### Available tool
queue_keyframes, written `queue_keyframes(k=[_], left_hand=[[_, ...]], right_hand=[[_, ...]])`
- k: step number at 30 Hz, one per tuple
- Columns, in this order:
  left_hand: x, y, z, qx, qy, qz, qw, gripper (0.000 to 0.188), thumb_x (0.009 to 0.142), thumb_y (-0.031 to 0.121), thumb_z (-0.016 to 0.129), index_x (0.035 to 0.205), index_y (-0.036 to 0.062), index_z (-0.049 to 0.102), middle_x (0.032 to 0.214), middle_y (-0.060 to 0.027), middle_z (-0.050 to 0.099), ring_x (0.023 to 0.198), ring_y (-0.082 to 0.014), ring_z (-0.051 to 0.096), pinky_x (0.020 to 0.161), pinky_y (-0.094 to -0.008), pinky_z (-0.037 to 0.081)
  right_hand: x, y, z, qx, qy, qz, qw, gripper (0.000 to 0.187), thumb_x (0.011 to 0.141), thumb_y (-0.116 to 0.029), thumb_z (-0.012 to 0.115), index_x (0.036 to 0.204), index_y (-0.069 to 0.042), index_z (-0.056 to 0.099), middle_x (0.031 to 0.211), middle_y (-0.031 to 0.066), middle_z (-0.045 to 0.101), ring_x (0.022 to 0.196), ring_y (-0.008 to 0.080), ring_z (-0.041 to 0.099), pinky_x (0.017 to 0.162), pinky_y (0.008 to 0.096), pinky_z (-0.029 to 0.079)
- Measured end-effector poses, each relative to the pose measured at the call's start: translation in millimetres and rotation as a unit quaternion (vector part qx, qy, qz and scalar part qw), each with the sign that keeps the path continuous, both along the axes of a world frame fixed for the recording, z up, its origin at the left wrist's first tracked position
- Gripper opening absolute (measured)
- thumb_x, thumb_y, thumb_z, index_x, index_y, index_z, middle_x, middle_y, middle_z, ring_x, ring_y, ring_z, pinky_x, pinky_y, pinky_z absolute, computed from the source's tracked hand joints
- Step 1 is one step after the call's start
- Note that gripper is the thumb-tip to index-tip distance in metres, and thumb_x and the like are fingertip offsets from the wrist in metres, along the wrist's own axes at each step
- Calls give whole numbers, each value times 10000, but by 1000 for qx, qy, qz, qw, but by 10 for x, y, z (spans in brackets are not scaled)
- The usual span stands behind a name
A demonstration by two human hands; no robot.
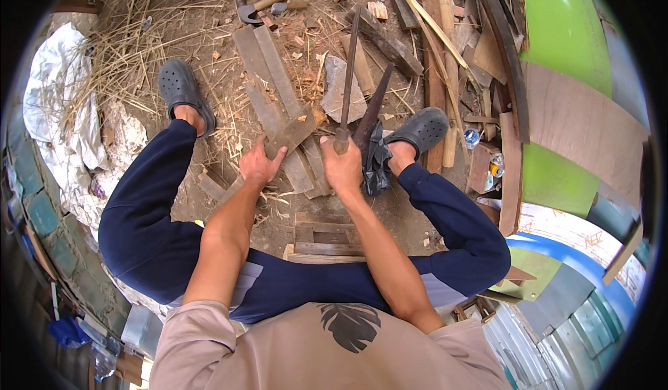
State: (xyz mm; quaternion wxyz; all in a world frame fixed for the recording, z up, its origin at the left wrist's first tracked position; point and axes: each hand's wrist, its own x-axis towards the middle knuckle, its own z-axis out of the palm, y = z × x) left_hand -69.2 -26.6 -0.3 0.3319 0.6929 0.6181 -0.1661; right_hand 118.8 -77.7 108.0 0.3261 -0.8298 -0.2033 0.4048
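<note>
At the bottom of the frame sits a beige shirt [327,352] with a dark feather print, above it dark blue trousers [149,230] on spread knees. Between the legs a low stool of rough wooden slats [323,240] shows. Toward the middle, the left hand [259,165] lies with fingers spread on a flat, grey, weathered wood piece [291,136], steadying it on the dirt. Just right of it the right hand [342,167] is closed around the handle of a long, narrow, dark metal blade [347,77] that points up the frame. A second dark pointed blade [372,108] leans beside it, over a crumpled black cloth [376,160]. Grey perforated clogs [182,91] rest left and right. Farther up lie grey planks [268,63], chips and straw; at the top, a wooden-handled hatchet [268,4].
</note>
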Motion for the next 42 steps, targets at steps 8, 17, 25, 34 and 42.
queue_keyframes(k=[8, 17, 25, 34, 42], left_hand=[[-7, 28, 24, -5, 2, 0, 1000, 838, 852, 715, 531, 1458, 145, 429, 1174, -176, 685, 1056, -343, 667, 898, -450, 494], [-50, -24, -25, -1, -15, 7, 1000, 853, 852, 725, 525, 1460, 135, 429, 1193, -176, 678, 1090, -336, 657, 918, -455, 490], [-58, -70, -92, 32, -4, 10, 999, 888, 816, 766, 540, 1363, 67, 553, 1191, -184, 678, 1064, -340, 665, 905, -444, 499], [-93, 23, 376, 29, -74, 91, 993, 833, 741, 753, 670, 1142, 23, 636, 994, -199, 711, 936, -341, 693, 833, -440, 516], [-90, -65, 213, 29, -54, 89, 994, 897, 762, 748, 656, 1164, -51, 589, 1076, -266, 677, 1020, -418, 654, 886, -490, 496]], right_hand=[[80, 141, 473, -88, 275, -54, 956, 200, 950, -201, 667, 930, -31, 565, 658, 48, 548, 500, 119, 513, 435, 294, 404], [154, 83, 127, -186, 360, -87, 910, 243, 958, -254, 678, 897, -66, 537, 681, -13, 493, 529, 98, 455, 458, 277, 404], [270, 10, 58, -134, 419, -132, 888, 281, 935, -268, 703, 927, -22, 567, 715, 5, 501, 564, 119, 486, 471, 300, 428], [232, -179, 200, -87, 280, 41, 955, 261, 927, -250, 693, 937, -39, 539, 668, -4, 491, 525, 114, 480, 455, 298, 420], [230, -254, 15, -80, 215, 62, 971, 275, 905, -226, 707, 997, -8, 566, 612, 22, 511, 434, 135, 472, 392, 324, 401]])
